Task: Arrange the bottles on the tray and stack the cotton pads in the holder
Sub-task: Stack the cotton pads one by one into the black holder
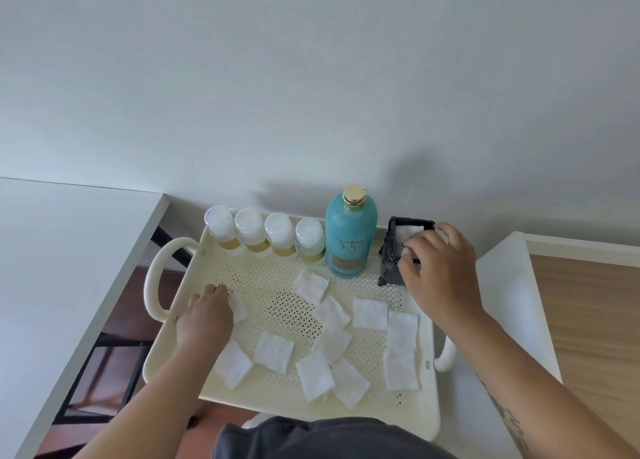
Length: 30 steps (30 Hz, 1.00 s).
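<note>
A cream perforated tray (270, 396) holds a back row of several small clear bottles with white caps (250, 231) and a tall teal bottle with a gold cap (350, 236). At the tray's back right stands a black holder (393, 250) with a white pad inside. My right hand (440, 271) rests on the holder's right side, fingers curled over its rim and a pad. Several square white cotton pads (332, 344) lie scattered on the tray floor. My left hand (207, 314) presses down on one pad (239, 309) near the tray's left side.
A white table (52, 268) stands to the left, with dark floor and a black frame in the gap. To the right are a white surface (505, 302) and a wood-toned panel (595, 320). A pale wall rises behind the tray. The tray has looped handles at both ends.
</note>
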{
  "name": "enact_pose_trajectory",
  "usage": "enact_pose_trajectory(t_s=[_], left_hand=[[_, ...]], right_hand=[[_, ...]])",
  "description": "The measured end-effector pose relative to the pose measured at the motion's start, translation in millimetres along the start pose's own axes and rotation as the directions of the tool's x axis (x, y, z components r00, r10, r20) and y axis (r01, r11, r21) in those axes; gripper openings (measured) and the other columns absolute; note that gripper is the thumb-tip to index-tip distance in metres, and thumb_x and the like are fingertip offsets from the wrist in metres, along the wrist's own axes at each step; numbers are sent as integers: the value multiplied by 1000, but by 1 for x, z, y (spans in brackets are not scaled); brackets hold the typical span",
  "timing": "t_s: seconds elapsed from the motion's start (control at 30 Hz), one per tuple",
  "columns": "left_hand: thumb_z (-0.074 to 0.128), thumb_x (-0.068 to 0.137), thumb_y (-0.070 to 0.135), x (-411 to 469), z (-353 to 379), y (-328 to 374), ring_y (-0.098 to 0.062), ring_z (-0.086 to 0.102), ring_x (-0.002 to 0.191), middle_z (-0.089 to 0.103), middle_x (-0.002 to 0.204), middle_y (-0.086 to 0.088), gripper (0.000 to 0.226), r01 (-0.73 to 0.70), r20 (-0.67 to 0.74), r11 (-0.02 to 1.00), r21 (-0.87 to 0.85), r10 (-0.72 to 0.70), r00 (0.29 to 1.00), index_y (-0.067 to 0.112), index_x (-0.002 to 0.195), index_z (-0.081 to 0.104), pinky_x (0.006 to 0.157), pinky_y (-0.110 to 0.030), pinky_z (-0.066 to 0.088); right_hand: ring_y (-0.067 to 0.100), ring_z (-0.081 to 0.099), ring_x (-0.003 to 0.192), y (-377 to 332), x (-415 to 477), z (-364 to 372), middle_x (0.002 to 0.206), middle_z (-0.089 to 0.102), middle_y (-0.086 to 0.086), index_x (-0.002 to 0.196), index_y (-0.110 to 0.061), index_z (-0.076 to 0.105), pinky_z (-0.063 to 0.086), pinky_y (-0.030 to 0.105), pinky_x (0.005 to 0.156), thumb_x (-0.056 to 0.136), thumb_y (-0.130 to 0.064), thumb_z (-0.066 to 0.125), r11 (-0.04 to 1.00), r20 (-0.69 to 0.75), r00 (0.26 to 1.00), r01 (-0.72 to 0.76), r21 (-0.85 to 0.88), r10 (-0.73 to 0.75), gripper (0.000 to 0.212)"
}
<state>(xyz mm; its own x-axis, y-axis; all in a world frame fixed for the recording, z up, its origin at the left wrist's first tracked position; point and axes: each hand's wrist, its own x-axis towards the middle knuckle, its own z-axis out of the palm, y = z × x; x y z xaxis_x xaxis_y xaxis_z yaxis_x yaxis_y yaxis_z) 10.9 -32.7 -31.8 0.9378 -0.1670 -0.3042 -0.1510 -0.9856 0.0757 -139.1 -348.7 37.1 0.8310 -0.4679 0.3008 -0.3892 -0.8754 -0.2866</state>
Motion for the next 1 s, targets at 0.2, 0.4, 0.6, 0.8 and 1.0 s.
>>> enact_pose_trajectory(t_s=[0.2,0.4,0.6,0.8,1.0], left_hand=[[39,93,7,1,-2,0,-21,47,89,51,95,1,17,-6,-14,1000,-8,5,1000,17,98,52,67,-38,47],[42,87,4,4,-6,0,-19,48,86,55,88,1,17,-3,-16,999,-47,2,1000,15,88,55,61,-34,46],[56,88,20,-2,-14,6,-15,50,91,57,89,10,5,-119,-91,961,-250,99,991,24,88,59,66,-35,49],[68,83,15,-19,-26,47,-8,57,78,67,87,9,12,-191,-78,756,-627,183,980,26,80,63,65,-23,41],[65,85,20,-33,-31,93,6,57,56,70,76,7,8,-94,49,588,-803,222,974,27,82,65,52,-14,43]], right_hand=[[34,28,142,1,4,7,110,70,0,103,-16,68,14,55,117,96,-58,24,986,247,968,-10,-169,52,61],[32,31,139,2,7,8,116,69,-2,103,-23,69,9,54,117,90,-68,3,975,317,946,8,-220,63,82],[33,48,122,2,2,4,106,69,3,97,-15,71,25,54,111,96,-57,31,985,145,989,2,-170,23,58],[28,54,96,-13,-13,-3,90,64,-3,85,-18,69,37,38,84,89,-28,58,993,-217,973,94,73,-76,15],[5,51,95,-43,-38,-2,93,60,-18,105,-26,64,41,18,79,88,-47,55,891,182,982,-38,453,-51,29]])
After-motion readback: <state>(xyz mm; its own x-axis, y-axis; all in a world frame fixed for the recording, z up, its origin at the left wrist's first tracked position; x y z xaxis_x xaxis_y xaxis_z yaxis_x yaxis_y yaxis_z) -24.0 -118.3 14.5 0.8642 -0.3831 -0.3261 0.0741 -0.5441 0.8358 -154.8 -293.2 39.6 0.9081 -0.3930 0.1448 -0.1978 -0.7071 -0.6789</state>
